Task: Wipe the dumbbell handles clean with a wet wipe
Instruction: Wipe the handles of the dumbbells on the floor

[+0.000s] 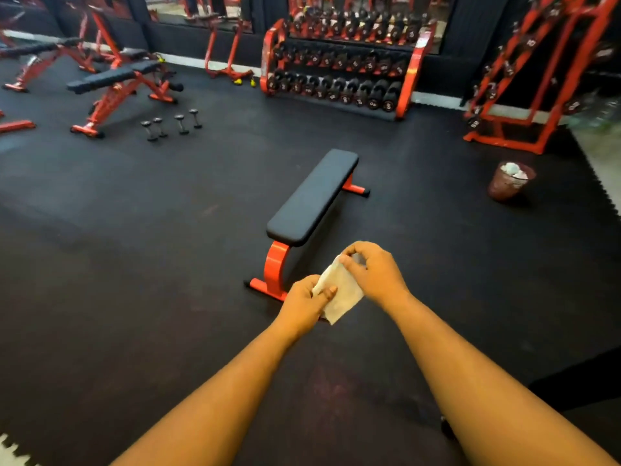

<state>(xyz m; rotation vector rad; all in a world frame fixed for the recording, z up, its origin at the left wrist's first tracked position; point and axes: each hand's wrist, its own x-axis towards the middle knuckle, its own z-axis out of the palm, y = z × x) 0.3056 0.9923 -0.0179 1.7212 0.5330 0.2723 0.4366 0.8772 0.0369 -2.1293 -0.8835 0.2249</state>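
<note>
Wipe (339, 292) stretched between left hand (304, 306) and right hand (373, 272) — both pinching corners, likely unfolding it for dumbbells (171, 124).

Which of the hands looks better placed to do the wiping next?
Probably the left hand: it grips the white wet wipe in its body, while the right hand only pinches the top edge. No dumbbell is within reach.

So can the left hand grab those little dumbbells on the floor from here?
Probably not yet. The left hand is busy holding the wet wipe, and the small dumbbells sit far off across open floor near a red bench. Nothing blocks the way, though.
</note>
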